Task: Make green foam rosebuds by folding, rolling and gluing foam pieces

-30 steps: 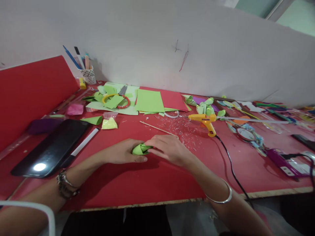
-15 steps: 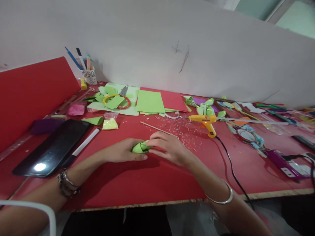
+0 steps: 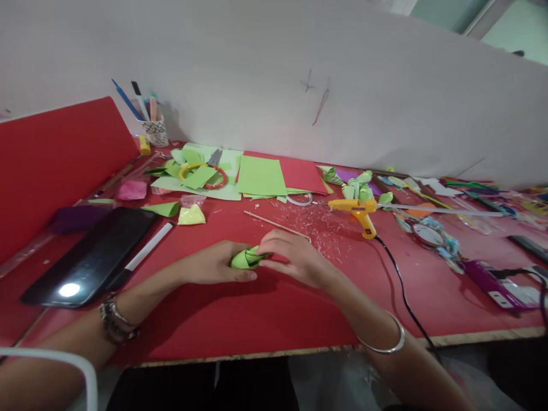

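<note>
A small rolled piece of light green paper (image 3: 245, 258) rests low over the red table (image 3: 265, 314), held between both hands. My left hand (image 3: 212, 264) wraps its fingers round the left part of the roll. My right hand (image 3: 295, 258) pinches the roll's right end with its fingertips. Each wrist wears a bangle or bracelet.
A yellow glue gun (image 3: 357, 211) with a black cord lies right of my hands. Green paper sheets (image 3: 260, 177), scissors (image 3: 205, 168), a pen cup (image 3: 154, 131), a black tablet (image 3: 92, 257), a thin stick (image 3: 276, 224) and paper cones (image 3: 357, 185) lie around. Clutter fills the right side.
My right hand's fingers have shifted slightly on the roll's end, lifting and closing in. My left hand has stayed put.
</note>
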A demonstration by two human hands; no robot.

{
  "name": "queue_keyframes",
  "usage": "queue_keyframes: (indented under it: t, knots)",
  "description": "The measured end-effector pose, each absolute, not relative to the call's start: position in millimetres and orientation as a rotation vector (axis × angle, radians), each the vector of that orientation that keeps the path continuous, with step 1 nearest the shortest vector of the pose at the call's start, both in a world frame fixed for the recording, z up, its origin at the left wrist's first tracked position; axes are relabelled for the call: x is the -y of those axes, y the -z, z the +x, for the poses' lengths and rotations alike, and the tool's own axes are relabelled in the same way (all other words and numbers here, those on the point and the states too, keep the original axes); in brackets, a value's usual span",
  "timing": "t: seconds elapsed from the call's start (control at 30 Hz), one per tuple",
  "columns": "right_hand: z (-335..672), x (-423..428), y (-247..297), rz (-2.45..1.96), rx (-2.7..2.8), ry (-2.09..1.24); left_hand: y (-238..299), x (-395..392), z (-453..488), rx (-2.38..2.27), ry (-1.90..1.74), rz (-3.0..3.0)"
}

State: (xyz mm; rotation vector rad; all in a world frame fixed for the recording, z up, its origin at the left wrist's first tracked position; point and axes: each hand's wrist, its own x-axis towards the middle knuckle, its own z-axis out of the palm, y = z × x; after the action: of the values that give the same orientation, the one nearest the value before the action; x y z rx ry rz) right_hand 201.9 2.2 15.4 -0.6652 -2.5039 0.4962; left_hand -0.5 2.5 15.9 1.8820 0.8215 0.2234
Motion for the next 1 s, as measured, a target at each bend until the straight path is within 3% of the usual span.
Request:
queue_keyframes:
  t: [0.7,1.0]
  knots:
    - [202.7,-1.2,-19.7,-0.688,2.531,-0.599,-17.8,-0.6,1.0,-0.855,-0.2,1.993]
    - [202.8,-0.6,-17.7,-0.674,2.576,-0.468,-17.6,-1.7,0.9,-0.849,-0.166,1.973]
